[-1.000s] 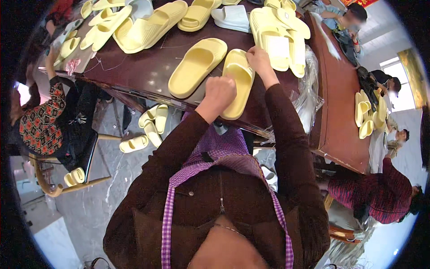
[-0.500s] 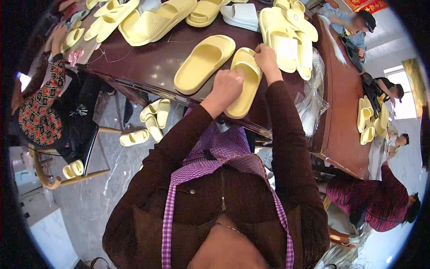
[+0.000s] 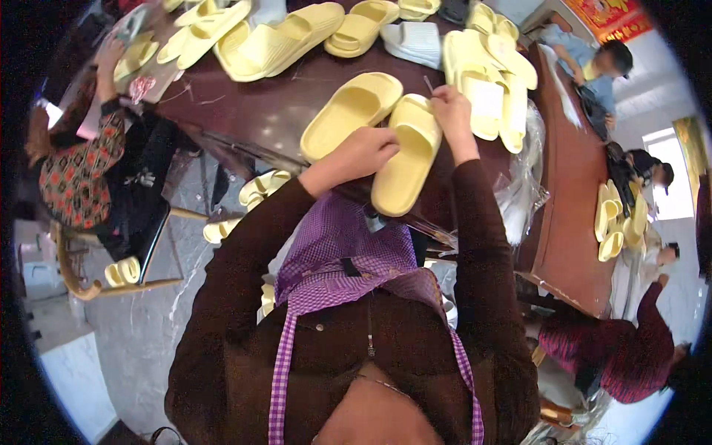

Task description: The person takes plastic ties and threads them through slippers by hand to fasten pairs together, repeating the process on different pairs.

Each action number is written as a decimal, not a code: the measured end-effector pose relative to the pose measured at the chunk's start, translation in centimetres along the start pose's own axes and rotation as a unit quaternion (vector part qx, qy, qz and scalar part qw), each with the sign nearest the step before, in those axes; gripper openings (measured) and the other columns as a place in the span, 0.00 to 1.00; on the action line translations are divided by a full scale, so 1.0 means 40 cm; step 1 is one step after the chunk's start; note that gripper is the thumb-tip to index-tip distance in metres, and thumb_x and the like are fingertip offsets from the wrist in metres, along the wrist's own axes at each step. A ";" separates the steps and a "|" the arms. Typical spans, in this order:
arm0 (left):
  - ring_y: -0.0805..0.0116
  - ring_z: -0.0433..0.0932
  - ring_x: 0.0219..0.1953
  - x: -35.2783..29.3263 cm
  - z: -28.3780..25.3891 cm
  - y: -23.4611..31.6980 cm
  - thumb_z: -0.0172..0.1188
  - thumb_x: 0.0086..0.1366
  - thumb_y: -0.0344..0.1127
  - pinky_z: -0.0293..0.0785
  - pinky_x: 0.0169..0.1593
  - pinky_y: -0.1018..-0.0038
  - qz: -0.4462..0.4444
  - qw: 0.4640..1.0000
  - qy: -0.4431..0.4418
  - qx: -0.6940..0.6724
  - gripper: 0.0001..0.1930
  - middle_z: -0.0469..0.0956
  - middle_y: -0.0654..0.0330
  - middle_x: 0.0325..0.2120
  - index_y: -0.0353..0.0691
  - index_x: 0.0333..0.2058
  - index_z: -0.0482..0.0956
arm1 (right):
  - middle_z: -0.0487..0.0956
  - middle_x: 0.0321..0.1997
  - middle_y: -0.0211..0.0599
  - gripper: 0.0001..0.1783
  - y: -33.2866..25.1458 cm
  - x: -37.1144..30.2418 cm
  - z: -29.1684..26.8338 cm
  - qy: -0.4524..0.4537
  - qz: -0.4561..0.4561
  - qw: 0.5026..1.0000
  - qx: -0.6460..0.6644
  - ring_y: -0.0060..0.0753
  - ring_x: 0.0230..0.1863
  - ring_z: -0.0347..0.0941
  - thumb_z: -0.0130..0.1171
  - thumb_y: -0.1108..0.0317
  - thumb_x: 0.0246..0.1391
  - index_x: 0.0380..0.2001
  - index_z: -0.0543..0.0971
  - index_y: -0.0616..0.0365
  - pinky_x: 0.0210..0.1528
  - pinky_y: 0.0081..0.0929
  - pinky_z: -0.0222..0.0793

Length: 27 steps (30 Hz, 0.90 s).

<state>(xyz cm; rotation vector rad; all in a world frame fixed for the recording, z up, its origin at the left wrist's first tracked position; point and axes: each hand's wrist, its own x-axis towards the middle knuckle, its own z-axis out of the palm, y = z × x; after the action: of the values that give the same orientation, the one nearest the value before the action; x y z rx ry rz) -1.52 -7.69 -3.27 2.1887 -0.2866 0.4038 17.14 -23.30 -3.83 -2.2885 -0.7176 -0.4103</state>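
Two pale yellow slide slippers lie side by side on the dark red table (image 3: pixel 256 111), toes pointing away from me. The left slipper (image 3: pixel 341 119) is partly covered by my left forearm and hand. My left hand (image 3: pixel 367 152) is closed, fingers curled, beside the inner edge of the right slipper (image 3: pixel 400 178); anything in its fingers is hidden. My right hand (image 3: pixel 454 115) is at the right of this slipper's strap, thumb and fingers pinched together. A thin, pale strip (image 3: pixel 428 85) sticks out from its fingertips, blurred; its kind cannot be made out.
More yellow slippers (image 3: pixel 282 41) and a pale grey one (image 3: pixel 413 43) line the table's far side. Slippers are stacked at right (image 3: pixel 486 89), beside clear plastic bags (image 3: pixel 523 193). A person in a patterned sleeve (image 3: pixel 78 182) sits left; several people are at the right table (image 3: pixel 567 200).
My left hand has drawn back leftward from the right slipper's strap. My right hand has shifted slightly, and a thin strip now shows at its fingertips. The whole view has tilted a little.
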 end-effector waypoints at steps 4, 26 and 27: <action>0.71 0.75 0.22 -0.014 -0.019 0.025 0.53 0.60 0.35 0.71 0.28 0.73 -0.068 0.992 -0.049 -0.099 0.10 0.75 0.57 0.20 0.32 0.32 0.76 | 0.79 0.25 0.45 0.07 0.009 -0.008 0.016 0.005 0.025 0.996 0.081 0.37 0.27 0.77 0.57 0.75 0.42 0.29 0.79 0.61 0.34 0.30 0.72; 0.45 0.73 0.35 0.009 -0.150 -0.133 0.49 0.60 0.37 0.69 0.36 0.58 0.002 0.994 -0.067 0.090 0.11 0.75 0.44 0.30 0.36 0.32 0.74 | 0.78 0.28 0.45 0.06 -0.031 -0.017 0.042 -0.004 -0.021 0.999 0.035 0.41 0.31 0.76 0.57 0.74 0.44 0.29 0.77 0.60 0.35 0.33 0.70; 0.45 0.73 0.35 0.014 -0.148 -0.145 0.49 0.60 0.37 0.69 0.37 0.58 0.004 0.993 -0.070 0.093 0.11 0.75 0.44 0.29 0.35 0.32 0.74 | 0.78 0.28 0.45 0.07 -0.043 -0.020 0.038 -0.008 0.000 0.999 0.034 0.40 0.31 0.76 0.57 0.74 0.44 0.29 0.77 0.60 0.34 0.32 0.70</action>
<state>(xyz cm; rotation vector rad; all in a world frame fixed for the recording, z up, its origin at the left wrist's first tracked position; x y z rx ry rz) -0.10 0.46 -3.87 2.4042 -0.3467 0.2925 15.60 -21.50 -4.40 -2.2307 -0.7293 -0.3634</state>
